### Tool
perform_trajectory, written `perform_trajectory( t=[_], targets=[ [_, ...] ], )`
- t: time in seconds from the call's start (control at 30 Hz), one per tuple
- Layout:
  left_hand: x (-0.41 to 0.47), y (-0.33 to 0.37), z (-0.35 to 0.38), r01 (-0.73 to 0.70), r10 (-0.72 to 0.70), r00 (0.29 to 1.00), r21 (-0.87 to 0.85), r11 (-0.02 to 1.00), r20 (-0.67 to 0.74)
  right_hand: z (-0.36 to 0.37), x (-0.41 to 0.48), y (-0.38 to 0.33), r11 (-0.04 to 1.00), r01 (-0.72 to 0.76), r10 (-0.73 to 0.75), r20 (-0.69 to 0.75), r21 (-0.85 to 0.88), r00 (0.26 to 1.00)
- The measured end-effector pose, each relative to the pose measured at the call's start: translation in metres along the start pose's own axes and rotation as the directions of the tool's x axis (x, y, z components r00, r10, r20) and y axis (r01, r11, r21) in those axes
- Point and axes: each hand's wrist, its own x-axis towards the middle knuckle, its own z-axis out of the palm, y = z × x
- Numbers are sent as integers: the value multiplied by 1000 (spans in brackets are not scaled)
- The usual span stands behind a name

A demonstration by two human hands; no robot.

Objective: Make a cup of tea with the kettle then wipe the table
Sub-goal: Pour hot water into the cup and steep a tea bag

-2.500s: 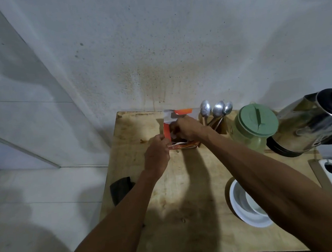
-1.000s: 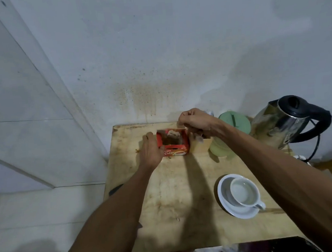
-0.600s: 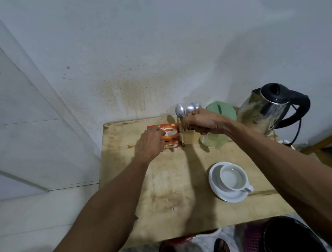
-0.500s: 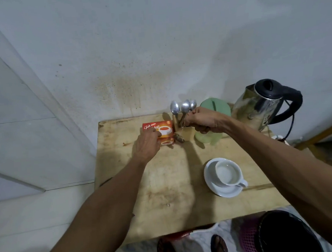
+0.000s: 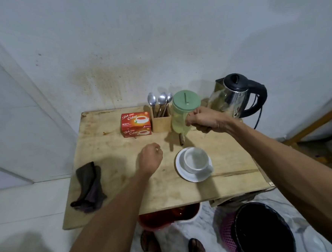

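My right hand (image 5: 204,121) pinches the string of a brown tea bag (image 5: 181,139), which dangles just above the table beyond the white cup (image 5: 196,160). The cup looks empty and stands on a white saucer (image 5: 184,174) at the table's middle right. My left hand (image 5: 150,160) hovers left of the cup with fingers curled into a fist; I see nothing in it. The red tea box (image 5: 136,124) stands closed at the back. The steel kettle (image 5: 236,98) with its black lid and handle sits at the back right corner. A dark cloth (image 5: 89,188) lies at the left edge.
A wooden holder (image 5: 161,121) with three spoons and a green-lidded jar (image 5: 182,113) stand between box and kettle. The wooden table (image 5: 127,197) meets the wall. A black bin (image 5: 257,231) and a red bucket (image 5: 163,217) sit on the floor below the front edge.
My right hand drew the tea bag out of the box and carried it right, toward the cup. My left hand closed the box, let it go and pulled back toward me.
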Motion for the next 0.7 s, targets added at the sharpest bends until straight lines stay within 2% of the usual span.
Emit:
perform_trajectory(
  t=[0.17, 0.4, 0.57, 0.7],
  targets=[
    [-56, 14, 55, 179, -163, 980, -157, 971, 111, -7, -25, 29, 999, -18, 19, 17, -41, 1000],
    [-86, 28, 87, 352, -320, 936, -427, 833, 146, 0, -33, 79, 987, -83, 83, -6, -140, 997],
    [-94, 39, 89, 392, -376, 917, -466, 793, 131, 6, -30, 102, 976, -93, 84, -57, -196, 995],
    [-95, 40, 96, 402, -399, 910, -470, 786, 111, 7, -26, 108, 921, -69, 53, -52, -384, 997]
  ],
)
